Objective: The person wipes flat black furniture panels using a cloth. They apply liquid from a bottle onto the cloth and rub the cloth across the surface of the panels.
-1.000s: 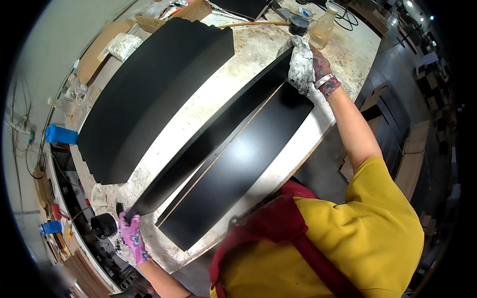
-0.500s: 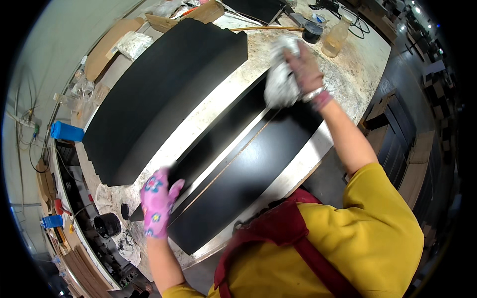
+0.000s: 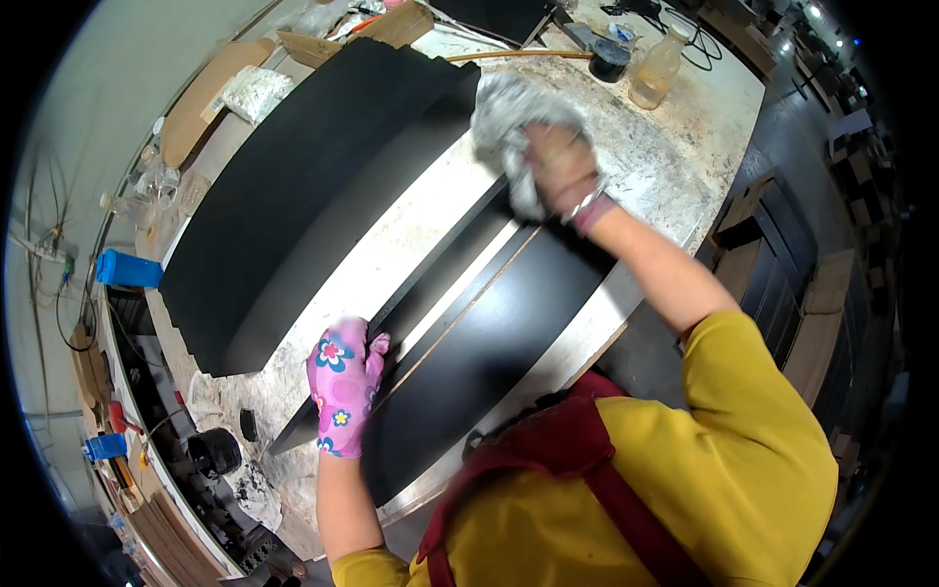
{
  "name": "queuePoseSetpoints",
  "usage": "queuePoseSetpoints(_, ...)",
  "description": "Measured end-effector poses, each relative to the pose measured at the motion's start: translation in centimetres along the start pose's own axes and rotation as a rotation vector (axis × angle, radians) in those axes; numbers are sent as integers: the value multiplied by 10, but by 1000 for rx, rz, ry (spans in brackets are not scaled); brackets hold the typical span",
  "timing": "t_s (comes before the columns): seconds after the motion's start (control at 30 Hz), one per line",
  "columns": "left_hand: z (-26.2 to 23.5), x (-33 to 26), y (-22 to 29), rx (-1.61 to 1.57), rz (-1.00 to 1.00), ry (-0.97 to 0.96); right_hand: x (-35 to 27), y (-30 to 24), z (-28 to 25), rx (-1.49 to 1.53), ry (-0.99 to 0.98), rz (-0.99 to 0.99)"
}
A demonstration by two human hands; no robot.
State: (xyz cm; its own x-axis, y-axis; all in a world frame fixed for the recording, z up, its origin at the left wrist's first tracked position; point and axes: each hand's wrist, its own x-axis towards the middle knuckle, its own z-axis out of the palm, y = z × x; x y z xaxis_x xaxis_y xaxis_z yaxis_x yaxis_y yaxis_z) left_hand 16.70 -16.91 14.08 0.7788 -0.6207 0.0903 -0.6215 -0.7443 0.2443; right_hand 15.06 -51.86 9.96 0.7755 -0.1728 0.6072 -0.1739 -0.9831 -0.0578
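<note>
The crumpled grey rag (image 3: 509, 127) hid the right hand's (image 3: 559, 168) fingertips. The person's yellow-sleeved body covered the near end of the long black panel (image 3: 489, 352).

The workbench (image 3: 675, 147) has a pale, stained and speckled top. A stack of large black panels (image 3: 303, 196) lies along its far side, reaching from the upper middle to the left end. Nearer the person, a narrow black strip (image 3: 430, 303) lies parallel to a wider black board (image 3: 489, 362), with a bare band of benchtop between the stack and the strip. At the far right corner stand a clear bottle (image 3: 657, 67) and a small dark pot (image 3: 610, 61), close together. A wooden stick (image 3: 518, 56) lies just left of the pot. Cardboard pieces (image 3: 391, 27) lie at the far edge.
</note>
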Motion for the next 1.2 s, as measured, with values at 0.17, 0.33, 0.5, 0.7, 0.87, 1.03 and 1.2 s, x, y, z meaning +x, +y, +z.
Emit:
queuePoseSetpoints(0.17, -2, -2, -3, -35, -65, -57, -23, -83, -16, 185, -162, -185)
queuePoseSetpoints(0.33, 0, -4, -5, 42, -32, -32, 3, 28, 10, -58, -45, 164)
queuePoseSetpoints(0.5, 2, -9, 2, 75, -64, -29, 18, 108, -1, 474, -51, 640)
queuePoseSetpoints(0.7, 6, -8, 2, 99, 10, 61, -33, 214, -71, 1248, -68, 1017)
queuePoseSetpoints(0.87, -2, -8, 9, 68, -74, -27, -51, 228, -122, 973, 1, 881)
queuePoseSetpoints(1.03, 1, -9, 14, 79, -69, 0, -41, 253, -142, 422, -189, 927)
queuePoseSetpoints(1.2, 4, -11, 12, 134, 9, 33, -23, 247, -162, 917, 68, 732)
